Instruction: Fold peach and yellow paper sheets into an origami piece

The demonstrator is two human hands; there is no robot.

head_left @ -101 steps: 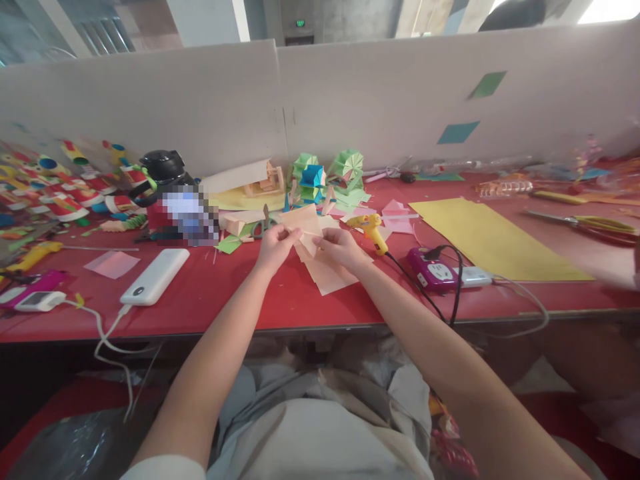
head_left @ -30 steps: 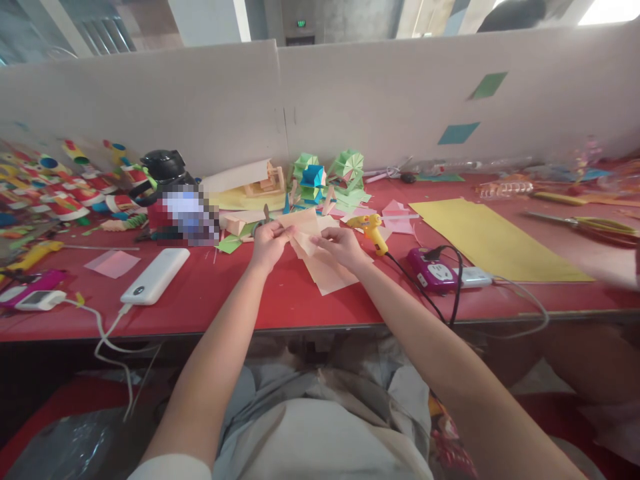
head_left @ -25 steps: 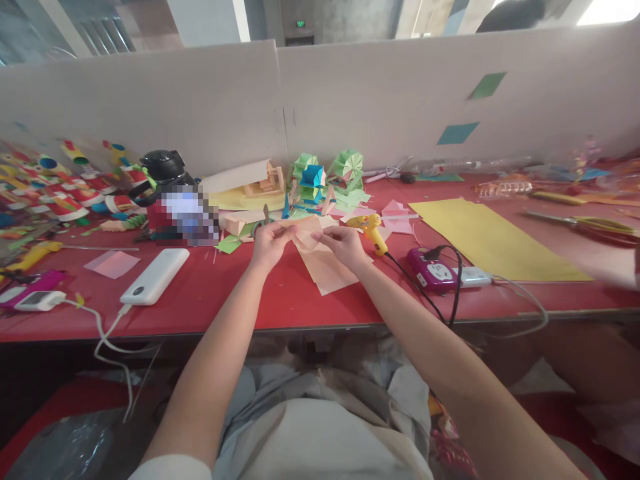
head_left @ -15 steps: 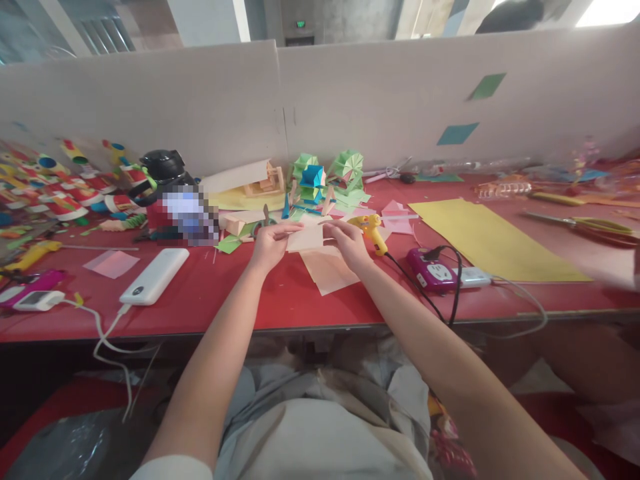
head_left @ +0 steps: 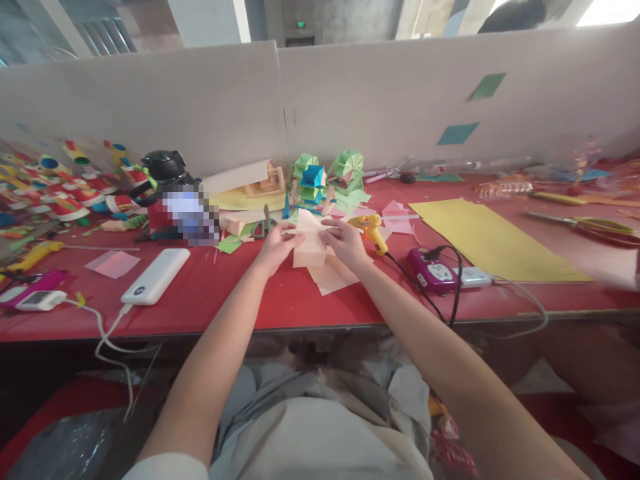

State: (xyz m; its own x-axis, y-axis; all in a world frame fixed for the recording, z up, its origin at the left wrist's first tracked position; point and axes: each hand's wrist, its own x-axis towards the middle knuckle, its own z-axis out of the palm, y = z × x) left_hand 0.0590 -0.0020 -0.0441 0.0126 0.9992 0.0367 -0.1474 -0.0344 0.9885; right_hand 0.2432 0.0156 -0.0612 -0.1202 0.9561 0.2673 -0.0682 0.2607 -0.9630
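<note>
A pale peach sheet of paper [head_left: 309, 251] with a fold across it is held up between my two hands. My left hand [head_left: 278, 249] pinches its left edge, thumb in front. On the other edge my right hand [head_left: 345, 244] has its thumb and fingers closed. Beneath it, flat on the red table [head_left: 280, 303], lies another peach sheet [head_left: 334, 279], partly covered. A yellow glue gun [head_left: 371, 230] rests just right of my right hand. Scissors [head_left: 264, 225] with dark green handles lie beyond my left hand.
Green and blue folded paper pieces [head_left: 313, 180] stand behind my hands. A white power bank [head_left: 156, 277] is at left, a purple power strip [head_left: 434, 270] at right with cables over the edge. A yellow sheet [head_left: 495, 240] lies further right, near another person's hand [head_left: 617, 263].
The held paper has changed from a flat folded strip to a more opened shape, with a part rising above my fingers and another hanging below. My hands stay in nearly the same place.
</note>
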